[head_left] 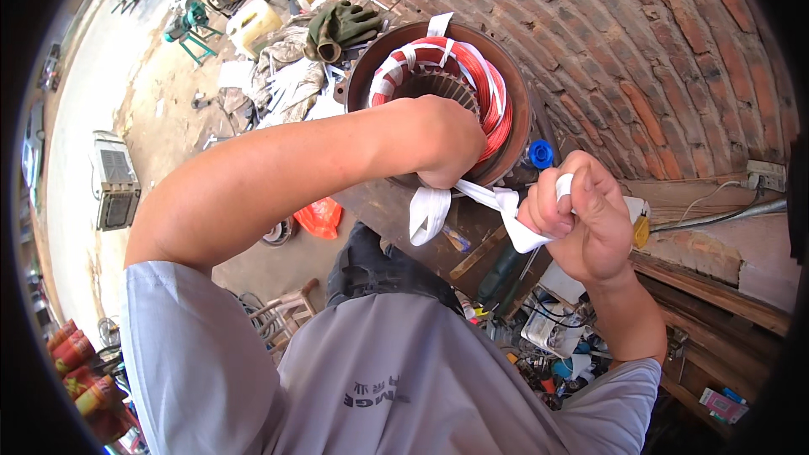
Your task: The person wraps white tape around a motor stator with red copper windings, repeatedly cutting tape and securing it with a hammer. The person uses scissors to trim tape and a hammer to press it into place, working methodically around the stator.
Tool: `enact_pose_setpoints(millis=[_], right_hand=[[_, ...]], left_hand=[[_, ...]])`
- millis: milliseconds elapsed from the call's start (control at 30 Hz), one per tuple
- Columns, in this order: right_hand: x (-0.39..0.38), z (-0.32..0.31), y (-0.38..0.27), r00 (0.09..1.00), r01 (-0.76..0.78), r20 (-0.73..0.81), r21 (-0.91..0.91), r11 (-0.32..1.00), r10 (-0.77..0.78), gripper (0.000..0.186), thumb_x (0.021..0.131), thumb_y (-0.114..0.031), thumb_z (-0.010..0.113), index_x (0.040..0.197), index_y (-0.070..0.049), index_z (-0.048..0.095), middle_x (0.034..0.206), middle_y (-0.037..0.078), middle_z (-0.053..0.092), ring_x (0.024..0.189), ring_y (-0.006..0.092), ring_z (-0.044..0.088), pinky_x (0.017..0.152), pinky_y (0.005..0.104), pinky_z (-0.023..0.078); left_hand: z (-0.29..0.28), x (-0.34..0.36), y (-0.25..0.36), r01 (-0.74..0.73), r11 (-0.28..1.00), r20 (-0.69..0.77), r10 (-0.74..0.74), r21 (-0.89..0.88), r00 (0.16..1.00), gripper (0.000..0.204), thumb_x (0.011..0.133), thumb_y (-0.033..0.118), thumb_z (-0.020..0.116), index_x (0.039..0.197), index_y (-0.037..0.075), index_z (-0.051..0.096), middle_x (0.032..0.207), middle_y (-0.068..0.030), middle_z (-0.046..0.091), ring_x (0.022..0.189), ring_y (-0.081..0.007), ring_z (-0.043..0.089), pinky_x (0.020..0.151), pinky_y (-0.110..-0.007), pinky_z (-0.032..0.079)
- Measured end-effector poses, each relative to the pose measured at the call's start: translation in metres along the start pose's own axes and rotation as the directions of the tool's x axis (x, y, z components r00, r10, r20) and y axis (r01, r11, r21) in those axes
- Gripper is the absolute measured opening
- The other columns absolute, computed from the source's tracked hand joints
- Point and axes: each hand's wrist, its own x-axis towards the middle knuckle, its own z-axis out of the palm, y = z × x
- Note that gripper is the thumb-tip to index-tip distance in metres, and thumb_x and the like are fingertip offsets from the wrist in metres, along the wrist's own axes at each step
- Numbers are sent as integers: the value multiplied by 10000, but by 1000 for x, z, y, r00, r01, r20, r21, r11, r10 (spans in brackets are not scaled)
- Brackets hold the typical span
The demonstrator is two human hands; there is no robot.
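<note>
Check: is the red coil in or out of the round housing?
In: the red coil sits inside the housing, which curves around its visible sides.

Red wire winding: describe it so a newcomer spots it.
Start at the brick wall. Beside it stands a round brown metal housing. The red wire winding is the ring inside, set apart from that housing by bright colour and white tape.
</note>
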Motion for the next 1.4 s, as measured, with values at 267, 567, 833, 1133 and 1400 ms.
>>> enact_pose_setpoints(millis=[267,567,833,1133,1400], right_hand=[[-11,-18,-95,984,-53,-176,-436,899,-27,294,1106,-253,522,910,-51,607,605,-54,437,513,52,337,515,262,291],[-143,-52,-189,724,100,-279,-862,497,-630,288,1104,-247,552,904,-39,549,600,-16,400,524,71,342,484,247,300],[-121,-55,-133,958,-262,-240,-955,-141,-159,280,993,-274,711,929,-2,686,1021,109,652,832,156,626,682,319,493],[-27,-56,-20,937,336,-258,479,811,-236,404,1128,-355,431,968,-75,675,1261,166,667,1044,299,657,929,486,483],[-20,-42,-42,960,36,-50,-953,-300,277,208,889,-124,760,828,38,645,1087,171,647,965,349,665,820,411,544]], left_hand=[[7,-3,-6,83,997,55,-83,8,995,232,781,168,755,938,-2,775,927,-205,755,930,-402,734,802,-467,593],[-14,17,3,9,991,212,-38,134,976,198,760,86,722,896,-50,768,846,-172,759,774,-324,744,706,-428,577],[-1,-6,1,55,997,-60,-52,59,997,205,757,143,677,834,-28,759,840,-249,726,877,-430,719,782,-488,582],[15,-17,-3,53,999,-175,-54,-8,983,190,785,148,668,780,-24,747,780,-238,715,821,-420,730,759,-490,589],[8,-21,-3,36,999,-78,-38,-22,996,167,798,102,681,915,34,779,901,-190,756,914,-373,749,782,-454,599]])
